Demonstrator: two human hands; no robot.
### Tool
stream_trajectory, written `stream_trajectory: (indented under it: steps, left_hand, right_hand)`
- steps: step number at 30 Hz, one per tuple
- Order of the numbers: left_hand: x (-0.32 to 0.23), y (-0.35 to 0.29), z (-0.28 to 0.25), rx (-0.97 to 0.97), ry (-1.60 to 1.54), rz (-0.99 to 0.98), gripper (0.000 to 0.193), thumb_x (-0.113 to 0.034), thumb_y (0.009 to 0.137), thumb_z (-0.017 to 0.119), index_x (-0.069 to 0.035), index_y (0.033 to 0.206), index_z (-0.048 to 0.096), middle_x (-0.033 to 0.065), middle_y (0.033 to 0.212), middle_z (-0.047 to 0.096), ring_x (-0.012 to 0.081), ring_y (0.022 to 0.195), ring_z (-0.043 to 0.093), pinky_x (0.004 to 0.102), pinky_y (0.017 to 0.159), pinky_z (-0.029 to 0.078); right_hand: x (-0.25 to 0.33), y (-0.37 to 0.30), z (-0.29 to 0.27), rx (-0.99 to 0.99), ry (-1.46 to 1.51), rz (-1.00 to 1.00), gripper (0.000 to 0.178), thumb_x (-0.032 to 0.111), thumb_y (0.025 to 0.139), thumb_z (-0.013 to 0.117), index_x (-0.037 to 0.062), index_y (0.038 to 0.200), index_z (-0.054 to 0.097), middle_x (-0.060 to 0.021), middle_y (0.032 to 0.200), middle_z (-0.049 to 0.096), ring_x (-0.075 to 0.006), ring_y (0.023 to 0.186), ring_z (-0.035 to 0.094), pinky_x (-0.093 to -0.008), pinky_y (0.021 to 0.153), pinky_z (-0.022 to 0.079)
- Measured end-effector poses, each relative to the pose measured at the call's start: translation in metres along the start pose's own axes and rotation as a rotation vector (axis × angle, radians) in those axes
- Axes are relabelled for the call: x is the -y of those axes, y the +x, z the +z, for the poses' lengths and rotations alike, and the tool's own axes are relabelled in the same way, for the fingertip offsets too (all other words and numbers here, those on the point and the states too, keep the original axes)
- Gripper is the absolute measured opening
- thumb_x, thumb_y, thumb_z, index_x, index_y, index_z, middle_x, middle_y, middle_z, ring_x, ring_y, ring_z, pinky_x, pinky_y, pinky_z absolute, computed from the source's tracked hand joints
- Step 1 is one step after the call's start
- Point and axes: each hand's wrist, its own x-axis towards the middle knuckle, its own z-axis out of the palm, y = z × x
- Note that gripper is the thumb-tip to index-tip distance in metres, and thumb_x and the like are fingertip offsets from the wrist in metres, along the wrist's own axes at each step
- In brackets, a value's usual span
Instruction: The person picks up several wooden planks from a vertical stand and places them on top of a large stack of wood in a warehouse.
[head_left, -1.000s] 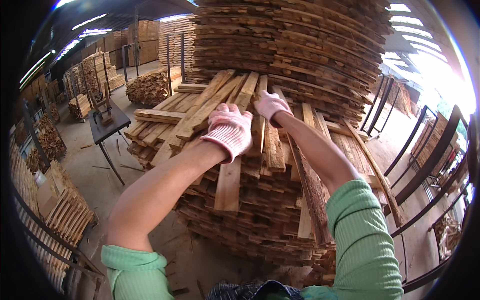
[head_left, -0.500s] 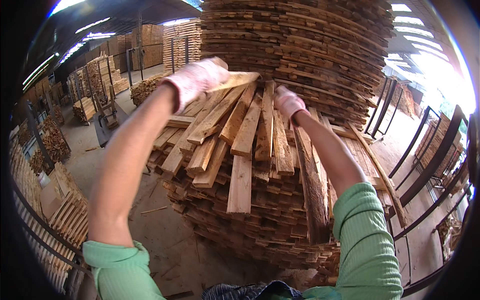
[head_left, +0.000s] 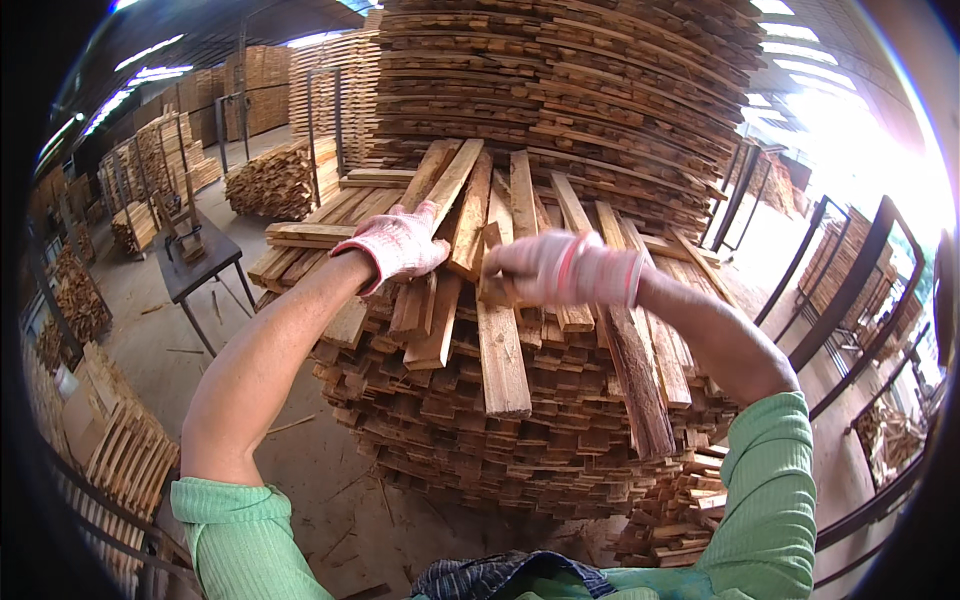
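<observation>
Both my hands wear pale pink-and-white knit gloves over a pile of loose, rough-sawn wooden planks. My left hand (head_left: 398, 245) is closed around the near part of a light plank (head_left: 458, 178), which slants away toward the tall stack. Just to its right, my right hand (head_left: 572, 268) reaches across from the right, smeared by motion, its fingers closed at a short end of another plank (head_left: 491, 237). Most of that second plank is hidden. Below the hands, a longer plank (head_left: 502, 360) juts toward me, and a dark, bark-edged one (head_left: 638, 385) lies to the right.
A tall stack of boards (head_left: 560, 90) rises right behind the pile. The loose planks rest on a lower layered stack (head_left: 500, 460). At left stands a dark metal table (head_left: 205, 255), with more lumber stacks beyond. Black metal frames (head_left: 850, 290) line the right side.
Both hands have come nearer to me from the planks' far ends. My right hand has swung left across the pile, close to the left hand. The view has shifted slightly.
</observation>
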Motion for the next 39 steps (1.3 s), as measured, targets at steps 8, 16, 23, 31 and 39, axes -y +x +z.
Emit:
stream_trajectory:
  steps: [8, 16, 23, 31, 39]
  left_hand:
    - [0.008, 0.003, -0.007, -0.07, -0.026, 0.228, 0.074, -0.034, 0.097, 0.052, 0.003, 0.153, 0.02, 0.027, 0.135, 0.055, 0.0329, 0.107, 0.067, 0.0416, 0.089, 0.054]
    - [0.006, 0.008, 0.016, -0.068, -0.153, 0.067, 0.073, -0.018, 0.089, 0.048, -0.006, 0.155, 0.019, 0.0319, 0.145, 0.038, 0.0543, 0.12, 0.053, 0.0654, 0.094, 0.046]
    - [0.004, -0.007, 0.005, -0.095, -0.081, 0.086, 0.08, -0.04, 0.09, 0.056, -0.008, 0.155, 0.022, 0.0228, 0.15, 0.039, 0.0378, 0.133, 0.048, 0.0483, 0.107, 0.043]
    - [0.003, 0.019, 0.023, -0.064, -0.034, -0.046, 0.087, -0.039, 0.094, 0.055, -0.011, 0.159, 0.004, 0.0252, 0.158, 0.026, 0.0361, 0.138, 0.043, 0.0431, 0.112, 0.041]
    - [0.024, 0.036, 0.046, -0.178, 0.001, 0.016, 0.086, -0.033, 0.093, 0.059, -0.007, 0.158, 0.008, 0.0303, 0.152, 0.033, 0.0394, 0.127, 0.053, 0.0435, 0.104, 0.045]
  right_hand:
    - [-0.091, 0.071, 0.007, -0.206, -0.182, 0.515, 0.073, 0.039, 0.096, 0.046, 0.0139, 0.158, 0.017, -0.026, 0.151, 0.039, -0.0231, 0.103, 0.064, -0.0379, 0.078, 0.057]
    - [-0.112, 0.116, 0.021, -0.227, -0.116, 0.434, 0.049, 0.033, 0.092, 0.063, -0.0005, 0.128, 0.06, -0.0209, 0.094, 0.071, -0.0325, 0.085, 0.069, -0.0462, 0.076, 0.055]
    - [-0.121, 0.012, -0.016, -0.399, 0.509, 0.509, 0.058, 0.045, 0.085, 0.069, -0.0001, 0.121, 0.066, -0.0136, 0.11, 0.071, -0.0242, 0.096, 0.067, -0.0331, 0.085, 0.052]
    - [-0.248, -0.149, 0.042, -0.43, 0.725, 0.617, 0.06, 0.044, 0.092, 0.064, 0.0022, 0.133, 0.051, -0.0142, 0.131, 0.06, -0.0266, 0.11, 0.064, -0.0306, 0.094, 0.051]
    - [-0.293, -0.133, 0.103, -0.159, 0.142, 0.8, 0.072, 0.047, 0.096, 0.046, 0.0087, 0.15, 0.018, -0.0277, 0.126, 0.059, -0.0138, 0.082, 0.058, -0.0325, 0.071, 0.051]
